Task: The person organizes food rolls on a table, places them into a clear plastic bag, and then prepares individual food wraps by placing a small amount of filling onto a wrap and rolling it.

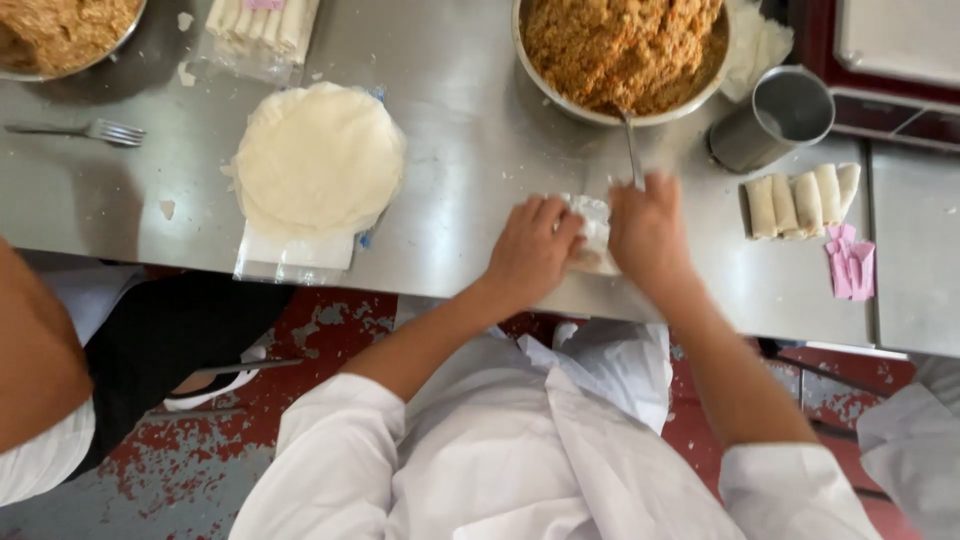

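Clearly, I am in the middle of one roll. My left hand (535,250) and my right hand (645,230) are both pressed on a thin white wrapper (596,222) near the front edge of the steel tabletop (470,120), straight in front of my body. The wrapper looks partly folded over its filling, but the fingers cover most of it, so I cannot tell how tight the roll is. Both hands are curled down on it, palms facing the tabletop, fingers bent and gripping the wrapper from its two sides, with the forearms coming in from below and meeting at the wrapper.

As for what is done: four finished rolls (803,200) lie side by side to the right, near a metal cup (775,118), and more rolls (262,22) lie at the far edge on the left. As for what is left, I judge it is much: a stack of round wrappers (318,158) lies to the left, and the big bowl of brown filling (620,50) behind my hands is full, with a spoon (630,140) standing in it. A fork (85,130) lies far left, and small pink papers (850,262) lie below the finished rolls.
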